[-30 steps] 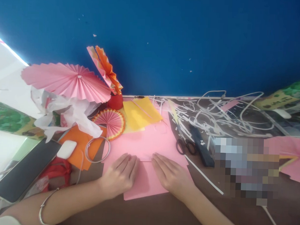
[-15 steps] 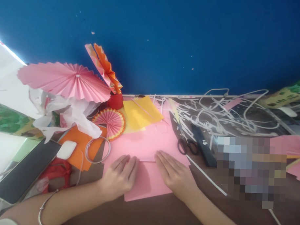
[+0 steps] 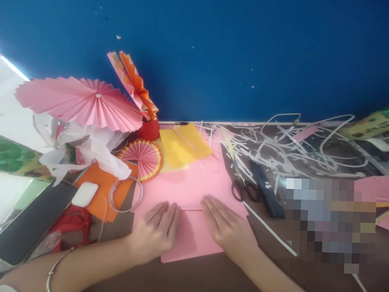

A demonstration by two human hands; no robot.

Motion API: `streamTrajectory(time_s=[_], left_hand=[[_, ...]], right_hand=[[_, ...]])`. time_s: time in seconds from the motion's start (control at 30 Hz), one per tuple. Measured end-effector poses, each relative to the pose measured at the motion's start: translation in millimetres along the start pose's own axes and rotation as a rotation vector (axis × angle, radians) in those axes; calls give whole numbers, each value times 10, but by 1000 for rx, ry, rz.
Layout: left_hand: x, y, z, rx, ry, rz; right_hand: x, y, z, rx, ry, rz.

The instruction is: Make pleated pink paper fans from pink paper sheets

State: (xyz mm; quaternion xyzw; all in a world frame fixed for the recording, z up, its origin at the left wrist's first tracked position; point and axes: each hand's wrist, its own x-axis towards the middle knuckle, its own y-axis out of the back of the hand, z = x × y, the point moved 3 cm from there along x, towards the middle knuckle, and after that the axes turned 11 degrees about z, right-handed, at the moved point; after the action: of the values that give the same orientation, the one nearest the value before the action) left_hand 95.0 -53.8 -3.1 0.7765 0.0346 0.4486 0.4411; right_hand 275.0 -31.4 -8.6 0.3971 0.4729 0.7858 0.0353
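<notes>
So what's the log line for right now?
left hand flat on pink paper | right hand flat on it | scissors beside

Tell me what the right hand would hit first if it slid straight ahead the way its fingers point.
The right hand points up-left across the pink paper. Nothing stands on that sheet; the yellow paper at its far edge looks first, though depth is unclear.

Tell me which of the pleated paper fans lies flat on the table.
The small round fan, pink with an orange-yellow rim, lies flat beside the yellow paper. The large pink fan and the orange-pink fan both stand raised above the table.
</notes>
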Motion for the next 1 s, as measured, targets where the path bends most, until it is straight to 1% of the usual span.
streamTrajectory(time_s=[0.1, 0.17, 0.3, 0.4, 0.53, 0.63, 0.73, 0.83, 0.93, 1.0], left_hand=[[13, 8, 1, 4, -7, 4], [1, 6, 10, 9, -22, -15], [-53, -22, 33, 10, -48, -63], [-79, -82, 29, 32, -36, -94], [-81, -193, 6, 75, -12, -149], [-75, -226, 3, 89, 27, -220], [-71, -197, 32, 9, 78, -344], [-59, -137, 69, -91, 125, -419], [-44, -101, 90, -107, 133, -418], [-36, -94, 99, -104, 121, -398]], right_hand=[[29, -1, -12, -43, 30, 8], [37, -2, -18, -65, 39, 8], [26, 4, -12, -28, 7, 11], [32, -14, 13, -4, -10, -6], [69, -96, 94, -51, -29, -30], [87, -152, 164, -42, -40, -15], [87, -172, 190, -16, -69, -47], [117, -140, 121, -18, -149, -123], [201, -66, -73, 28, -214, -169], [259, -30, -233, 119, -210, -199]])
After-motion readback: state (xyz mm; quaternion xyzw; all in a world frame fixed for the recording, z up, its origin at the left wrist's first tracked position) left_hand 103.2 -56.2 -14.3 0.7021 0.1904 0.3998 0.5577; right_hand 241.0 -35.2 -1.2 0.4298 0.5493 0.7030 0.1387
